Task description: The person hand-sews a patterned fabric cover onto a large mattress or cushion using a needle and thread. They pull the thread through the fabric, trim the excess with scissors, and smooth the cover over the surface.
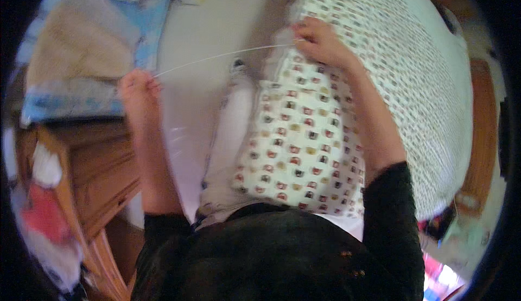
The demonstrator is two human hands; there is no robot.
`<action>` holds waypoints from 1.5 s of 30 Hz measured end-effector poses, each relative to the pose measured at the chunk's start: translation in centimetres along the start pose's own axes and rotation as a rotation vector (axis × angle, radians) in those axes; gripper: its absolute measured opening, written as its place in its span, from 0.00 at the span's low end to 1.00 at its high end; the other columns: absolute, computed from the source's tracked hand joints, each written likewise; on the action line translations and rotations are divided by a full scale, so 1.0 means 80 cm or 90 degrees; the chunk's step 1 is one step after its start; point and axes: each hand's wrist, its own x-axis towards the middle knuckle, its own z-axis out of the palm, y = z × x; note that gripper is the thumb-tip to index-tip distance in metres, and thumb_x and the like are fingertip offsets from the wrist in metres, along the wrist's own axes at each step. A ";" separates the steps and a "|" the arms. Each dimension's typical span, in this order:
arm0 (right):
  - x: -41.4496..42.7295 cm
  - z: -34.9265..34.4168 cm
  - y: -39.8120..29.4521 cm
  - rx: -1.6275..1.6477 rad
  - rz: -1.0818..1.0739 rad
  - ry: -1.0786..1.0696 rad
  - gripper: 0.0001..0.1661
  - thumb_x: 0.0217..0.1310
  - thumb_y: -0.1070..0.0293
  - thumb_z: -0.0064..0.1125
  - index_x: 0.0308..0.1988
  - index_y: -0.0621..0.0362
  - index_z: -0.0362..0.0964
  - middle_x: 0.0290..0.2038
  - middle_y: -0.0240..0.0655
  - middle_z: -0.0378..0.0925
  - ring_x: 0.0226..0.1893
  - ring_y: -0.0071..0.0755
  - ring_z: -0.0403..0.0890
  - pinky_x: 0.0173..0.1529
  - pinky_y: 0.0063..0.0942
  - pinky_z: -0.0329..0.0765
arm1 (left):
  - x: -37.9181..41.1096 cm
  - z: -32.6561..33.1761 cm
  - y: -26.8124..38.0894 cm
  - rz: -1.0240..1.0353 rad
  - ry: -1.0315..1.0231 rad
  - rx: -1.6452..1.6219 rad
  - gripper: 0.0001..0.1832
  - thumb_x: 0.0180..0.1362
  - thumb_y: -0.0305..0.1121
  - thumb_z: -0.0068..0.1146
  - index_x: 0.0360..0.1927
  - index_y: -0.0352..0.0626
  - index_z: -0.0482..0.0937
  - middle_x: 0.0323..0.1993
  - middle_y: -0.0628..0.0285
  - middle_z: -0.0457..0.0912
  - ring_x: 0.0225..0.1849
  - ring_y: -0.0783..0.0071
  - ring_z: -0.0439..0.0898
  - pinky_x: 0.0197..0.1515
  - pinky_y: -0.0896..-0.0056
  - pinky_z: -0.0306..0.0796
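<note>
A thin white thread runs in a shallow arc between my two hands. Its one end is pinched in the closed fingers of my left hand, raised at the left. The other end meets the fingertips of my right hand, over the edge of the patterned fabric. Whether those fingers also hold a needle or a fold of cloth is too blurred to tell. White fabric with small red, black and tan animal-like prints lies across my lap and one leg. My other leg, in pale trousers, shows beside it.
A bed or mattress under similar printed cloth extends to the right. Wooden furniture with drawers stands at the left. Beyond it lies a beige and blue textile. Pale floor runs between them. Red cloth is at the lower left.
</note>
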 end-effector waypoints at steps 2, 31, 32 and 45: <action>-0.014 0.001 0.016 0.064 -0.103 0.085 0.14 0.48 0.64 0.53 0.36 0.55 0.75 0.47 0.43 0.72 0.48 0.46 0.70 0.55 0.41 0.63 | -0.009 0.026 0.000 -0.074 0.124 -0.055 0.08 0.55 0.32 0.51 0.23 0.46 0.67 0.19 0.68 0.67 0.21 0.78 0.66 0.21 0.75 0.64; -0.160 0.081 -0.088 1.011 0.219 0.359 0.10 0.65 0.63 0.47 0.41 0.57 0.65 0.20 0.22 0.53 0.20 0.18 0.54 0.26 0.19 0.60 | -0.309 -0.158 0.254 0.275 0.414 0.738 0.16 0.60 0.35 0.43 0.20 0.39 0.72 0.17 0.59 0.71 0.22 0.70 0.69 0.29 0.71 0.66; -0.160 0.080 -0.091 1.070 0.190 0.327 0.10 0.65 0.64 0.46 0.41 0.58 0.65 0.20 0.23 0.55 0.21 0.18 0.56 0.27 0.19 0.61 | -0.336 -0.211 0.285 0.213 0.600 0.799 0.17 0.61 0.37 0.39 0.21 0.39 0.71 0.22 0.53 0.73 0.27 0.64 0.71 0.33 0.67 0.66; -0.158 0.080 -0.068 1.006 0.216 0.294 0.11 0.65 0.63 0.46 0.38 0.59 0.66 0.22 0.24 0.57 0.23 0.21 0.58 0.31 0.22 0.62 | -0.474 -0.519 0.444 -0.155 0.767 1.063 0.18 0.46 0.41 0.52 0.37 0.42 0.80 0.33 0.47 0.80 0.39 0.53 0.79 0.45 0.60 0.71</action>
